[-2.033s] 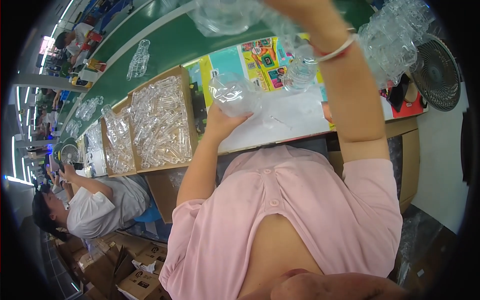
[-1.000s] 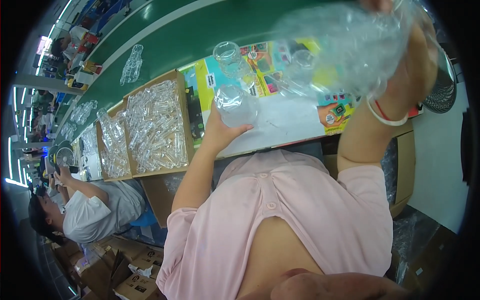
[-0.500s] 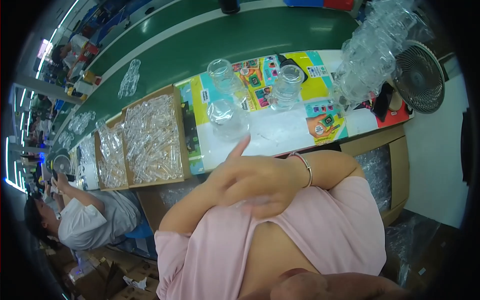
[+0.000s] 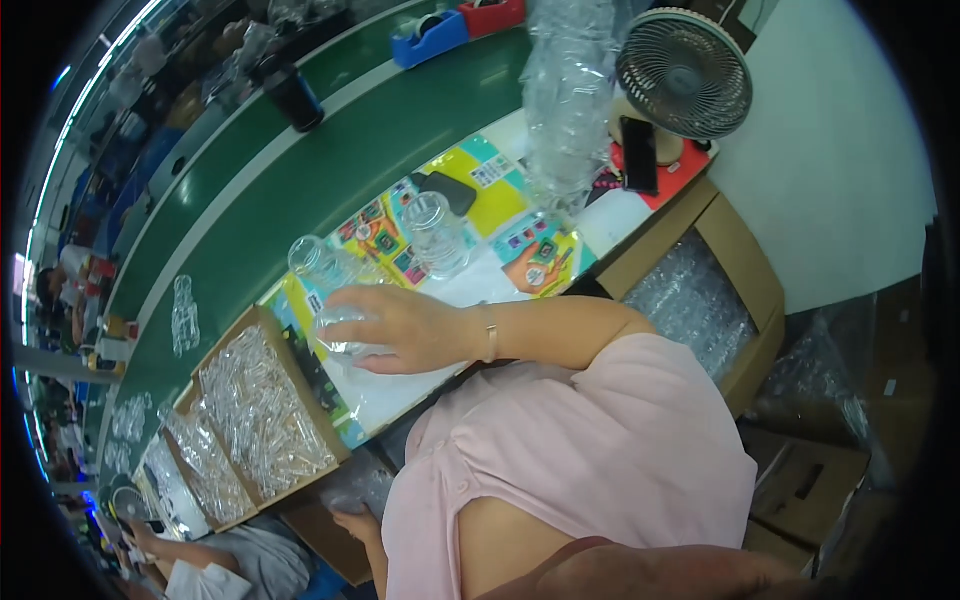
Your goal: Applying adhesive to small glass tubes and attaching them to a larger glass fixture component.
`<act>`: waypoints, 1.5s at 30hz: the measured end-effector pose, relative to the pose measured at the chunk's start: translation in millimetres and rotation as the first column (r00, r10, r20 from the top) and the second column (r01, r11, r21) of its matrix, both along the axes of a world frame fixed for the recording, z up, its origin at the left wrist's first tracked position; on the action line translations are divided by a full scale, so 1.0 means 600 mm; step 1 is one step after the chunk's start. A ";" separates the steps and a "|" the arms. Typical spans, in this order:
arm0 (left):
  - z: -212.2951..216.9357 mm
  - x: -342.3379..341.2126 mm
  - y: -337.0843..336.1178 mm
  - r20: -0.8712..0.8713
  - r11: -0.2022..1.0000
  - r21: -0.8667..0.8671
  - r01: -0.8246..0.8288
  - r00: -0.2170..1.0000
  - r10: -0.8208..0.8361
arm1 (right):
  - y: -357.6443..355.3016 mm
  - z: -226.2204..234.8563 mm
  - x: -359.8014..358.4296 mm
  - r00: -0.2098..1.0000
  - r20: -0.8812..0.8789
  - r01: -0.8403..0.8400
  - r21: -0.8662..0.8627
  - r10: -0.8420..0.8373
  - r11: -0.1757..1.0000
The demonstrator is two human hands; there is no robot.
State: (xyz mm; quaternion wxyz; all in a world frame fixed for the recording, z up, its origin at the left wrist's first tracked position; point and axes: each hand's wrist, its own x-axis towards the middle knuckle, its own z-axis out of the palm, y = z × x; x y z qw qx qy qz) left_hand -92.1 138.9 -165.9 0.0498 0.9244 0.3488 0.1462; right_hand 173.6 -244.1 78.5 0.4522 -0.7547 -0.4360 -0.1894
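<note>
Green conveyor belt (image 4: 300, 190) was seen behind a colourful mat (image 4: 470, 175). On that mat a clear plastic jar (image 4: 345, 335) was gripped by the right hand (image 4: 400, 328), fingers curled around it from the right. No left hand was visible.

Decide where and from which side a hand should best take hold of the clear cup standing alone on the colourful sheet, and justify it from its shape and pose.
Probably grip the clear cup around its side wall, coming from above and the near edge. It stands upright, mouth up, with free space around it; the right hand is busy on another cup nearby.
</note>
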 end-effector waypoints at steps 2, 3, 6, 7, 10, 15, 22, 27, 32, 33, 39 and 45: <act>-0.012 0.018 0.000 -0.027 0.997 -0.058 0.057 0.998 -0.059 | -0.061 0.087 -0.016 0.996 0.081 0.015 0.146 -0.027 0.989; -0.019 0.021 0.003 -0.063 0.990 -0.106 0.093 0.993 -0.100 | -0.103 0.137 -0.019 0.993 0.113 0.006 0.206 -0.030 0.979; -0.044 0.052 0.018 -0.151 0.941 -0.259 0.216 0.953 -0.261 | -0.223 0.233 -0.044 0.921 0.196 0.199 0.508 -0.337 0.838; -0.051 0.065 0.020 -0.172 0.914 -0.313 0.259 0.931 -0.322 | -0.250 0.275 -0.044 0.623 0.353 0.483 0.529 -0.698 0.698; -0.064 0.091 0.016 -0.220 0.811 -0.467 0.353 0.842 -0.492 | -0.296 0.365 -0.029 0.652 0.385 0.463 0.479 -0.652 0.746; -0.083 0.081 0.003 -0.234 0.707 -0.608 0.361 0.769 -0.594 | -0.389 0.287 0.062 0.549 0.521 0.760 0.013 -0.653 0.650; -0.121 0.008 0.013 -0.359 0.603 -0.789 0.117 0.708 -0.608 | -0.380 0.258 0.078 0.633 0.329 0.753 -0.052 -0.701 0.656; -0.110 0.033 0.294 -0.343 0.565 -0.815 0.129 0.678 -0.650 | -0.383 0.246 0.086 0.520 0.347 0.843 -0.058 -0.781 0.535; -0.087 0.089 0.137 -0.331 0.537 -0.833 0.135 0.656 -0.679 | -0.367 0.243 0.065 0.376 0.528 0.908 -0.049 -0.761 0.415; -0.055 0.088 0.037 -0.336 0.540 -0.834 0.113 0.672 -0.660 | -0.355 0.241 0.067 0.404 0.499 0.883 0.004 -0.766 0.469; -0.001 0.039 -0.039 -0.428 0.673 -0.696 0.250 0.608 -0.668 | -0.419 0.204 0.063 0.312 0.553 0.896 0.099 -0.772 0.433; 0.241 0.136 -0.149 -0.017 0.314 -0.812 0.491 0.518 -0.855 | -0.358 0.149 -0.010 0.228 0.781 0.753 0.237 -0.581 0.614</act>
